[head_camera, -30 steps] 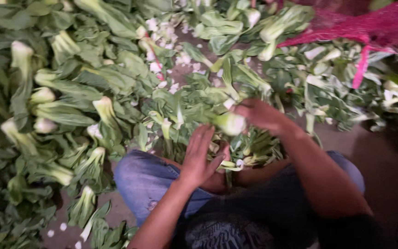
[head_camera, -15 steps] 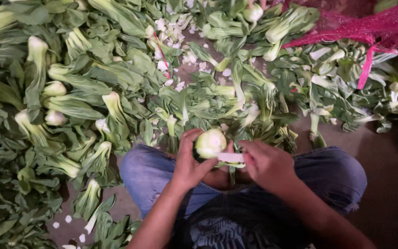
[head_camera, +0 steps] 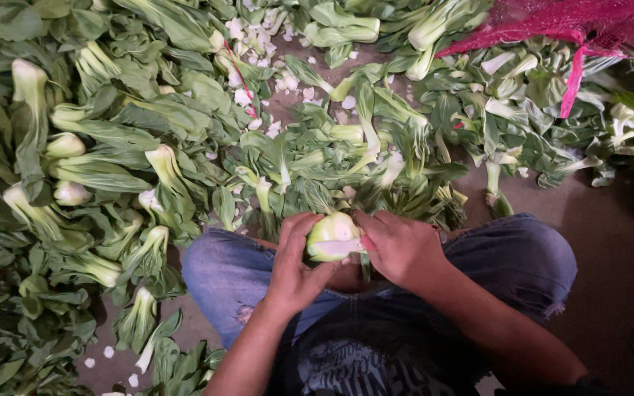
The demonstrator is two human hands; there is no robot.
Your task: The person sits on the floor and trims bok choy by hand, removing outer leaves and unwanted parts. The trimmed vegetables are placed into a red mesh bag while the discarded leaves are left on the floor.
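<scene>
Bok choy point(head_camera: 334, 236) — both hands — amid greens point(head_camera: 97, 169)

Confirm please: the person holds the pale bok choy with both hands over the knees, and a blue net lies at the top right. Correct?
Not quite. The net is pink-red, not blue, as the head view shows. Left hand and right hand do hold the bok choy over the knees.

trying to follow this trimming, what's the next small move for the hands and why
Probably peel a loose outer leaf off: both the left hand and right hand grip one bok choy head over the lap, its pale base turned up, with trimmed heads piled on the left.
</scene>
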